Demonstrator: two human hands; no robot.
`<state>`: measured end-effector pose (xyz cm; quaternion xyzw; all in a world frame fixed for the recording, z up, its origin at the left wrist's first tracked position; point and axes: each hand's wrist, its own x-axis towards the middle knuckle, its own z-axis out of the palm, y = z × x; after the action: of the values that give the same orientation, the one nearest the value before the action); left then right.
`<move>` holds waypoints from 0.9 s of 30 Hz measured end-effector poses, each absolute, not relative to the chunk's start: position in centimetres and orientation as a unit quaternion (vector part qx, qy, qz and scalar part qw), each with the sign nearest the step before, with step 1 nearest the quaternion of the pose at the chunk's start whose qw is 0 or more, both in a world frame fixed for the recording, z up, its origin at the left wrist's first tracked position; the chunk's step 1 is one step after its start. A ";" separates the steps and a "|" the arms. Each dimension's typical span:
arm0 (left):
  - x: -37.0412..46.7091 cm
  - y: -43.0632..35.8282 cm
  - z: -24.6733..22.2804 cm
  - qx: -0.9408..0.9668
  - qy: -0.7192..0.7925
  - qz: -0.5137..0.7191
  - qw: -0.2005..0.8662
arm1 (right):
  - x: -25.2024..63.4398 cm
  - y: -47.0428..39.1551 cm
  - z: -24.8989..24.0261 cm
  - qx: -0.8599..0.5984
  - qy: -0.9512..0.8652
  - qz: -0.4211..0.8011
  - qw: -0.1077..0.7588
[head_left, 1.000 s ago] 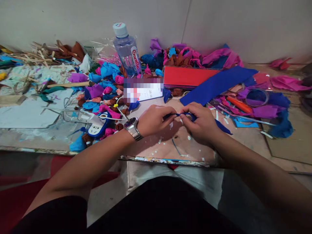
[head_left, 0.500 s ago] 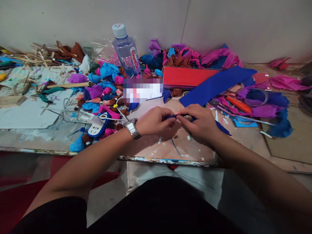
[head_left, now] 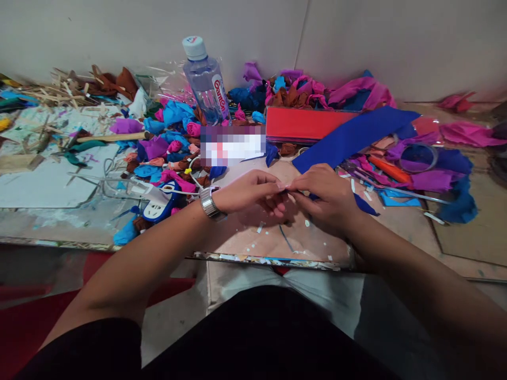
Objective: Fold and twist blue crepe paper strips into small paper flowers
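Over the front part of the table, my left hand (head_left: pixel 253 192) and my right hand (head_left: pixel 327 195) meet fingertip to fingertip. Between them is a small piece of dark blue crepe paper (head_left: pixel 283 190), mostly covered by the fingers. The left thumb lies on its end, with the other fingers loosely curled below. My right thumb and forefinger pinch it from the other side. A blue paper tip (head_left: pixel 365 205) sticks out beyond my right wrist; whether it joins the held piece is hidden. Behind the right hand lies a wide blue crepe strip (head_left: pixel 352 138).
A water bottle (head_left: pixel 206 87) stands among crumpled coloured paper flowers. Left are a power strip (head_left: pixel 158 206) with cables, and wooden sticks (head_left: pixel 67 92). A red packet (head_left: pixel 311 124) lies at the back. To the right are a tape ring (head_left: pixel 419 158) and an orange-handled tool (head_left: pixel 390 169).
My left fingers have loosened and spread below, and the left thumb has shifted along the blue paper. The right hand stays almost in place, still pinching.
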<state>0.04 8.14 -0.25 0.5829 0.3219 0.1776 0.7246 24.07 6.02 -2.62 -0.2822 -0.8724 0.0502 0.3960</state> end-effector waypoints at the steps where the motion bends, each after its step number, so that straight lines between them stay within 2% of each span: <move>1: 0.0 8.2 -0.3 0.582 0.323 0.178 0.725 | 24.1 6.0 -2.6 -0.282 -0.874 0.045 0.393; 6: 0.2 8.3 -1.0 0.609 0.313 0.199 0.701 | 23.9 5.8 -2.3 -0.308 -0.870 0.028 0.384; 9: 0.4 8.2 -1.1 0.663 0.300 0.223 0.648 | 23.8 5.7 -2.2 -0.321 -0.868 0.019 0.379; 12: 0.4 7.8 -1.0 0.749 0.300 0.251 0.535 | 23.7 5.5 -2.3 -0.341 -0.861 0.024 0.376; 17: 0.4 7.6 -1.2 0.869 0.316 0.272 0.265 | 23.6 5.4 -2.8 -0.381 -0.842 0.076 0.374; 20: 0.3 7.7 -1.7 0.901 0.314 0.265 0.141 | 23.4 5.4 -2.9 -0.403 -0.832 0.111 0.364; 23: 0.4 7.7 -2.0 0.910 0.309 0.262 0.087 | 23.3 5.3 -2.9 -0.412 -0.824 0.138 0.363; 27: 0.7 7.4 -2.0 0.908 0.320 0.257 0.082 | 23.1 5.3 -2.9 -0.424 -0.814 0.158 0.363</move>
<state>0.74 7.39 -2.00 0.9080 0.3204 0.2573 0.0816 23.10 5.28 -2.87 -0.4241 -0.8143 0.1581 0.3634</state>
